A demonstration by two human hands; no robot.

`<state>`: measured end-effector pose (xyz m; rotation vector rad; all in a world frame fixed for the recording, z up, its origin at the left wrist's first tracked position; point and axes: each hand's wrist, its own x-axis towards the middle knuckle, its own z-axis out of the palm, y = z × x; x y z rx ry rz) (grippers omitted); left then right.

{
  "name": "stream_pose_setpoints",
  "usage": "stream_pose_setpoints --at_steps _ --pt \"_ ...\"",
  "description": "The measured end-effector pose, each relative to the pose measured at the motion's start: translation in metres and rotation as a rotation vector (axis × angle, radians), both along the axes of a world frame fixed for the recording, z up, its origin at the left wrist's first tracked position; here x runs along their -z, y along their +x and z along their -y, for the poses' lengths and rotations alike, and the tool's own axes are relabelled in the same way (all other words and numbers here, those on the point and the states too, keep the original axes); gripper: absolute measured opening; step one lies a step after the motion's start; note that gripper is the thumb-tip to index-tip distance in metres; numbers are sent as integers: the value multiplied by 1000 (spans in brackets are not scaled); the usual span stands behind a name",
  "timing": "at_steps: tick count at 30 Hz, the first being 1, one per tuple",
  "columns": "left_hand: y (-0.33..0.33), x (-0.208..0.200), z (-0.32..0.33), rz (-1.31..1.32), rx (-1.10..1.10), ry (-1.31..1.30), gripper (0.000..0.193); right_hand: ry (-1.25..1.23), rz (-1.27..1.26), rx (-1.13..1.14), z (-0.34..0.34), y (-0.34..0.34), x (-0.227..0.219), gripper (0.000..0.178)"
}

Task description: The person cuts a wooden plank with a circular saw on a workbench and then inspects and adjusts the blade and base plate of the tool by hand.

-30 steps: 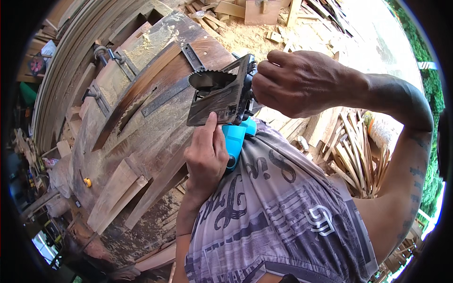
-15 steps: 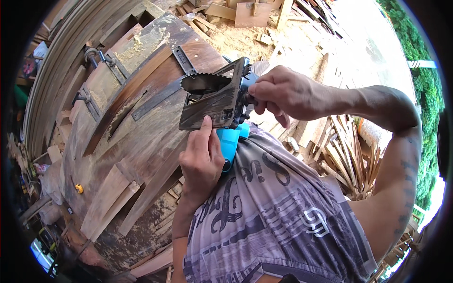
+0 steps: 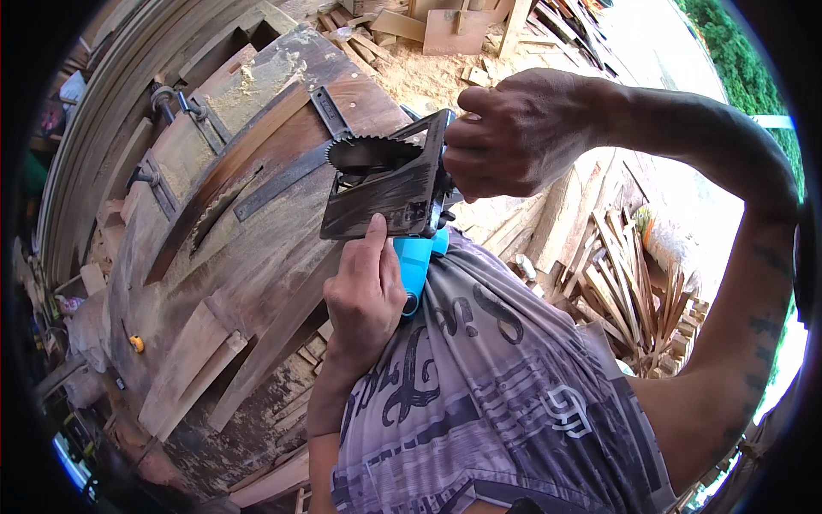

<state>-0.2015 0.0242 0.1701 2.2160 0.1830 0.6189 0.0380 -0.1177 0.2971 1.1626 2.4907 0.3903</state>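
Note:
A circular saw (image 3: 414,267) with a blue body is tipped against my shirt, its dark flat base plate (image 3: 368,206) facing up. The toothed round blade (image 3: 372,155) stands out through the slot in the plate. My left hand (image 3: 364,287) is closed round the blue body, its index finger laid straight on the plate's lower edge. At the plate's right edge, my right hand (image 3: 514,137) is curled with the wrist bent and raised. The hand covers the dark adjusting parts there, so what its fingers grip is hidden.
On the sawdust-covered workbench (image 3: 282,223) lie a curved wooden piece (image 3: 227,176), a dark metal bar (image 3: 282,184) and loose boards (image 3: 184,368). Clamps (image 3: 158,184) sit along its far left side. A yellow tape measure (image 3: 136,343) lies at left, and thin offcuts (image 3: 621,287) are piled at right.
My right hand has turned over at the saw's side, its wrist and elbow rising and its fingers curling in. My left hand and the saw have hardly moved.

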Motion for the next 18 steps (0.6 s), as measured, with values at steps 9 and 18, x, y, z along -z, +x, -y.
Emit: stream_pose_setpoints --at_steps 9,18 --pt "-1 -7 -4 11 -47 -36 33 285 -527 302 1 -16 44 35" --pt "1 1 -2 24 60 58 39 417 -647 738 34 -54 65 34"
